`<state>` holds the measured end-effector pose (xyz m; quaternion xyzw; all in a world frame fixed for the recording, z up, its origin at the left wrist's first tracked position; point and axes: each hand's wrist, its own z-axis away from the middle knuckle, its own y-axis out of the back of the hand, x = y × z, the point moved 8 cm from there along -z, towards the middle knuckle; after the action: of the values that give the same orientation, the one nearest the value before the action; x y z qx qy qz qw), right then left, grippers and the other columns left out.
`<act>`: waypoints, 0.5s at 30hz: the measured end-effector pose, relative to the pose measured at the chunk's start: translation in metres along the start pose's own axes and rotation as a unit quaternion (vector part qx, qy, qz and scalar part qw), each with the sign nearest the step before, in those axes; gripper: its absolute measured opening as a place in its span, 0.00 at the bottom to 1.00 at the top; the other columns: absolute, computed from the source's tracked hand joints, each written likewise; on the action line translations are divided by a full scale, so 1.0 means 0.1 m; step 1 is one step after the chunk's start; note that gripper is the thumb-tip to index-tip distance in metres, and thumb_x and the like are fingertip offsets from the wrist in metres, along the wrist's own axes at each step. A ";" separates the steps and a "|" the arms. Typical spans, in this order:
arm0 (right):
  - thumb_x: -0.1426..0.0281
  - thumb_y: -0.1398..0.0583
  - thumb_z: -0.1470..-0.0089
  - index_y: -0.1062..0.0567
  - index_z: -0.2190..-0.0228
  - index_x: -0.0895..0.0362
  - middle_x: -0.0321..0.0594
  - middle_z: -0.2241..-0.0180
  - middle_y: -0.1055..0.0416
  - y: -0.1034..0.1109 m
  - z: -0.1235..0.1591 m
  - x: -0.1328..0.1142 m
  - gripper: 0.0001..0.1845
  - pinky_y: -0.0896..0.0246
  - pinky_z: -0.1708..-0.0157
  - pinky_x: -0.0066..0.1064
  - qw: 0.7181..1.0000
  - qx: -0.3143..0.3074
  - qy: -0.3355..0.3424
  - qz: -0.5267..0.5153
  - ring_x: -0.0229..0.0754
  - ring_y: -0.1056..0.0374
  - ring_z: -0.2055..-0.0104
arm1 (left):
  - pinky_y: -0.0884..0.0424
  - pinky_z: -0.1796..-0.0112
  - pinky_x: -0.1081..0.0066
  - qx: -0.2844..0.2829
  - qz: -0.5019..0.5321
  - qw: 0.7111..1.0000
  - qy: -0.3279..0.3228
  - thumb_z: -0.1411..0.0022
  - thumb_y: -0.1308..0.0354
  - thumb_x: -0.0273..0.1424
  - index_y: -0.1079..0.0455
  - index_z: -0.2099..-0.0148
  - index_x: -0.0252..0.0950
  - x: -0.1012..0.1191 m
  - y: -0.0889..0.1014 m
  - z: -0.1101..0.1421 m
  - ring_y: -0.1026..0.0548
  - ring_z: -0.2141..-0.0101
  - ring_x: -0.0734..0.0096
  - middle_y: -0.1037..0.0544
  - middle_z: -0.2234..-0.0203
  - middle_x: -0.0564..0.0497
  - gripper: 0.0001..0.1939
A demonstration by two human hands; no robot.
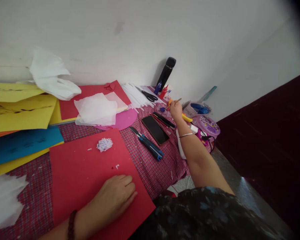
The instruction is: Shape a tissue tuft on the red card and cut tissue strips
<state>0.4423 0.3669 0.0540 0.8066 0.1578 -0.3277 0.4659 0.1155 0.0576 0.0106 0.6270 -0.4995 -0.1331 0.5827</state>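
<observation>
My left hand (118,194) rests on a red sheet of paper (75,176), fingers lying loosely flat and holding nothing. A small heap of white paper shreds (104,144) lies on that sheet, beyond the hand. Stretched out to the far right, my right hand (176,110) is closed around a thin wooden stick (178,100); its lower end is hard to make out. Close to that hand are a blue paint bottle (158,87), a red paint bottle (163,92) and a yellow object (187,118) partly behind the wrist.
A blue-handled cutter (150,146), a phone (155,129), pens (164,119) and black scissors (150,96) lie on the checked cloth (140,156). A black bottle (166,74) stands by the wall. Yellow painted sheets (20,106) and white tissue (96,108) lie left. Containers (207,126) stand right.
</observation>
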 end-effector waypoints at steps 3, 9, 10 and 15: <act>0.62 0.40 0.38 0.29 0.49 0.59 0.45 0.50 0.29 0.07 0.06 -0.06 0.19 0.29 0.54 0.44 0.999 0.012 -0.036 -0.033 0.45 0.29 0.52 | 0.44 0.70 0.66 -0.025 -0.007 1.000 0.009 0.31 0.49 0.28 0.34 0.69 0.37 0.04 0.03 -0.03 0.34 0.73 0.68 0.28 0.73 0.52 0.12; 0.67 0.54 0.34 0.32 0.72 0.55 0.31 0.83 0.39 0.03 0.38 -0.64 0.18 0.44 0.78 0.32 0.978 0.005 -0.027 -0.208 0.34 0.43 0.83 | 0.40 0.71 0.66 -0.033 -0.041 0.999 -0.010 0.31 0.45 0.32 0.32 0.69 0.35 0.05 0.08 -0.05 0.32 0.72 0.69 0.26 0.73 0.52 0.12; 0.65 0.53 0.34 0.32 0.73 0.53 0.31 0.84 0.39 -0.03 0.55 -0.81 0.17 0.45 0.80 0.31 0.969 -0.015 -0.014 -0.246 0.34 0.44 0.84 | 0.39 0.70 0.66 -0.028 -0.051 0.998 -0.012 0.31 0.45 0.32 0.31 0.69 0.35 0.05 0.08 -0.05 0.31 0.72 0.69 0.26 0.73 0.51 0.12; 0.55 0.47 0.37 0.31 0.72 0.52 0.27 0.85 0.41 -0.45 1.79 -1.76 0.17 0.48 0.83 0.27 0.873 -0.191 0.097 -0.438 0.33 0.45 0.84 | 0.37 0.69 0.65 -0.006 -0.080 0.996 -0.042 0.31 0.45 0.31 0.30 0.70 0.35 0.10 0.08 -0.04 0.31 0.71 0.69 0.26 0.72 0.51 0.12</act>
<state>0.2198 0.2459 0.0812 0.5778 0.5986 -0.3820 0.4024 0.1194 0.0531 0.0225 0.6551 -0.4708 -0.2085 0.5530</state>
